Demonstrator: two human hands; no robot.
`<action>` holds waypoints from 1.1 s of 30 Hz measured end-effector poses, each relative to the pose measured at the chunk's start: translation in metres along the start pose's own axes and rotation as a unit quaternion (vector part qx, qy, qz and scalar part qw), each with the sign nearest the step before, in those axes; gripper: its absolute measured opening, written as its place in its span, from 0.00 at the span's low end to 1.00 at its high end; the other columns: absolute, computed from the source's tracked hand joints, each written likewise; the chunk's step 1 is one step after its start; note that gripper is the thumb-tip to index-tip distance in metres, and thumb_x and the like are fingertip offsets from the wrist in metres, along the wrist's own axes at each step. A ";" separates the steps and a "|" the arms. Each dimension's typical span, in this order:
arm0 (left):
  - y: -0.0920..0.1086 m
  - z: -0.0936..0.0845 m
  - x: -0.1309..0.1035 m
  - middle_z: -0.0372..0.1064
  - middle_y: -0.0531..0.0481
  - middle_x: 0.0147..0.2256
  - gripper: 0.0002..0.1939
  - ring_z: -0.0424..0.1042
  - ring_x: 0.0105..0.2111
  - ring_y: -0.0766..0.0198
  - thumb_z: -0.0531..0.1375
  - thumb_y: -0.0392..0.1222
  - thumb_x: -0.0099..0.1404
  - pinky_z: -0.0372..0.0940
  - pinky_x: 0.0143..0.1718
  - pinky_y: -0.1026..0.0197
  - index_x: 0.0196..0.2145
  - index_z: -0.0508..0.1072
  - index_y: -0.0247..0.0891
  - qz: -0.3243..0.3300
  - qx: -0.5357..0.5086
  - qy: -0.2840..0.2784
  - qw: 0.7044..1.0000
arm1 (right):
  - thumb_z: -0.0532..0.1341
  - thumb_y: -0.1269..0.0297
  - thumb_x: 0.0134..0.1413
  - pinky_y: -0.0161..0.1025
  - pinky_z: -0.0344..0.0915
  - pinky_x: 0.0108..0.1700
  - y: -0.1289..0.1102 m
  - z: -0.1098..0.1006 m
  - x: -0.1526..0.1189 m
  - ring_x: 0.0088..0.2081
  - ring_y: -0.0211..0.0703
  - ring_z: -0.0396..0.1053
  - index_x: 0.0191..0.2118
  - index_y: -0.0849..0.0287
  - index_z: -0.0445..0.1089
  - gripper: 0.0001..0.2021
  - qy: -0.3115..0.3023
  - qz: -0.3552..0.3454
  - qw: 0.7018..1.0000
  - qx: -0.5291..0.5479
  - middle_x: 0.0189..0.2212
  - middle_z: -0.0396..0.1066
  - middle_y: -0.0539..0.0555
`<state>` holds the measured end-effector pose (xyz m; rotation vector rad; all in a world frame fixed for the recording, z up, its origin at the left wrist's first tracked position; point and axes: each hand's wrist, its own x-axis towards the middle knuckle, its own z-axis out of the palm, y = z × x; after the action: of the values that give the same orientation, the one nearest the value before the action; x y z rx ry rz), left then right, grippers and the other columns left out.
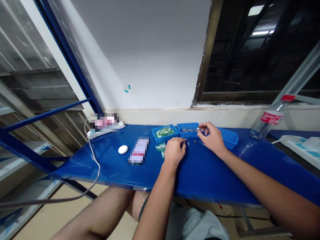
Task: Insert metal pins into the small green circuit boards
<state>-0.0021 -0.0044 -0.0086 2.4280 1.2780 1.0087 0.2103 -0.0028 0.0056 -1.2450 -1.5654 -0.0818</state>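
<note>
My left hand point(174, 150) rests low over the blue table, its fingers pinched together beside several tiny metal pieces point(188, 144). What it holds, if anything, is too small to make out. Raised at the front edge of a blue bin of metal parts point(188, 130), my right hand point(211, 136) pinches a small silvery part point(198, 129) between thumb and fingertips. A thin metal pin point(201, 143) lies on the table below that hand. Left of the metal parts stands a blue bin of green packets point(165, 132). More green packets point(160, 147) lie loose by my left hand.
Another blue bin point(229, 138) sits behind my right wrist. On the left are a white oval case point(123, 149), a blurred-out phone-like object point(139, 150) and a white power strip point(106, 131) with a cable. A red-capped bottle point(271, 116) stands at the right, near another power strip point(300, 150).
</note>
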 end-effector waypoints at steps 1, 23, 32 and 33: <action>0.000 0.001 0.000 0.80 0.45 0.50 0.13 0.76 0.52 0.52 0.61 0.35 0.69 0.68 0.59 0.51 0.48 0.82 0.41 0.004 -0.003 -0.002 1.000 | 0.62 0.62 0.59 0.45 0.70 0.39 0.004 0.001 0.001 0.32 0.47 0.70 0.42 0.54 0.73 0.07 -0.005 -0.007 1.000 -0.012 0.35 0.75 0.55; 0.001 0.000 0.000 0.80 0.45 0.47 0.11 0.75 0.50 0.51 0.60 0.34 0.68 0.69 0.56 0.50 0.44 0.82 0.41 0.005 -0.012 -0.014 1.000 | 0.59 0.64 0.60 0.53 0.65 0.47 0.060 -0.024 0.006 0.38 0.58 0.69 0.32 0.56 0.76 0.09 -0.079 0.001 0.952 -0.297 0.31 0.77 0.60; -0.001 0.000 -0.001 0.79 0.44 0.46 0.12 0.75 0.49 0.53 0.57 0.35 0.71 0.69 0.54 0.51 0.46 0.79 0.40 0.004 -0.006 0.025 1.000 | 0.60 0.60 0.67 0.51 0.69 0.55 0.010 -0.005 -0.009 0.49 0.54 0.72 0.51 0.54 0.76 0.12 -0.268 -0.149 0.950 -0.062 0.47 0.77 0.59; -0.002 0.000 -0.001 0.79 0.44 0.46 0.12 0.75 0.49 0.53 0.57 0.34 0.71 0.69 0.54 0.51 0.47 0.79 0.40 0.002 -0.006 0.034 0.999 | 0.62 0.60 0.66 0.53 0.68 0.58 0.003 0.001 -0.013 0.53 0.55 0.71 0.55 0.53 0.74 0.15 -0.295 -0.167 0.940 -0.039 0.50 0.75 0.59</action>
<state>-0.0035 -0.0038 -0.0099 2.4074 1.2847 1.1060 0.2104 -0.0095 -0.0066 -1.1050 -2.3095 0.0169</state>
